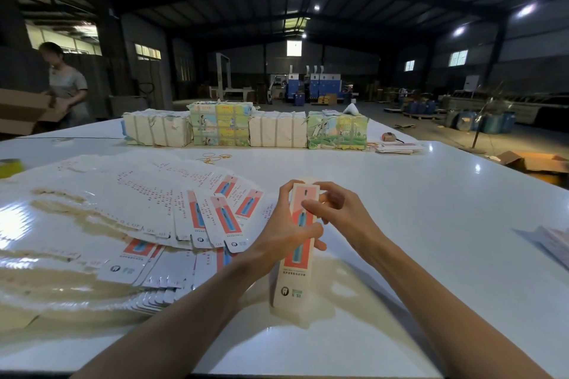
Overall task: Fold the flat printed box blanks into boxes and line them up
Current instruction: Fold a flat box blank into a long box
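Note:
A long narrow printed box [296,274], pale with a red and blue panel, stands nearly upright on the white table [415,224] in front of me. My left hand [286,231] grips its middle from the left, thumb across the front. My right hand [335,206] pinches the top end, its fingers curled over the upper flap. To the left, several flat box blanks [154,212] with the same print lie fanned out in an overlapping pile.
Wrapped bundles of printed stock [246,128] line the table's far side, with a few loose cards [397,148] beside them. Yellow tape roll [10,167] at the left edge, papers [551,240] at the right edge. A person [66,86] handles a cardboard carton far left.

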The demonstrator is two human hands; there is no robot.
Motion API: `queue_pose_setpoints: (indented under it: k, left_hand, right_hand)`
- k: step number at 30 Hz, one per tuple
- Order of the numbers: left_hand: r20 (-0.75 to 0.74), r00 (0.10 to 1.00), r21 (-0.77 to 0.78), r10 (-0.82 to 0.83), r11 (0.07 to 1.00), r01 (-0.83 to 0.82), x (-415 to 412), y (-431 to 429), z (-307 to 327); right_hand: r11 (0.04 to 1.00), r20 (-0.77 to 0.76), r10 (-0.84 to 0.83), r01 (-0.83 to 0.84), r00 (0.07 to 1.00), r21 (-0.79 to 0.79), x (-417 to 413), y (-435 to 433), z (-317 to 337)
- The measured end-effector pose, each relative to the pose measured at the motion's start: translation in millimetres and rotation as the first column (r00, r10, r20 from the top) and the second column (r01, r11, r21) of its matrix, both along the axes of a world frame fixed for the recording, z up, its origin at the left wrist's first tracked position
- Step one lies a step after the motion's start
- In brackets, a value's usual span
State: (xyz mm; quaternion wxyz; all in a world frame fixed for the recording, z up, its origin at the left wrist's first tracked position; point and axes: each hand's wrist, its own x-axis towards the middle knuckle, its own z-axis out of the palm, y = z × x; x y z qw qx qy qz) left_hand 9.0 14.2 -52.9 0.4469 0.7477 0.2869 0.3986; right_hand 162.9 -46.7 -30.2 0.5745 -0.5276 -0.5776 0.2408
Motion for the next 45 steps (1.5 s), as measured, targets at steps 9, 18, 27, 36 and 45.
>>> queue_pose_setpoints:
  k: [9, 18, 27, 36, 45]
  left_hand:
    - [-0.04, 0.999, -0.061, -0.021, 0.998, 0.019, -3.9, -3.1, 0.6]
    - [-0.163, 0.982, -0.1, -0.098, 0.992, 0.082, -2.6, -13.6, 1.8]
    - [-0.094, 0.988, -0.162, -0.123, 0.981, 0.106, -1.5, -2.3, -0.9]
    - [-0.089, 0.988, -0.139, -0.129, 0.983, 0.116, -4.4, -1.0, -1.5]
    - [-0.12, 0.981, -0.094, -0.149, 0.986, 0.139, -4.4, -6.1, -1.5]
  right_hand:
    - [0.993, -0.022, 0.051, -0.053, 0.998, -0.104, 0.2, -3.1, -1.1]
    - [0.995, -0.218, 0.001, -0.023, 0.976, -0.098, 18.6, -0.2, 2.3]
    - [0.994, 0.117, -0.083, 0.074, 0.99, 0.082, 20.8, 0.4, 0.7]
    - [1.0, -0.175, 0.007, -0.005, 0.984, 0.012, 15.0, -4.7, 9.8]
    - [0.997, -0.222, -0.076, 0.069, 0.972, -0.039, 16.3, -5.6, 11.2]
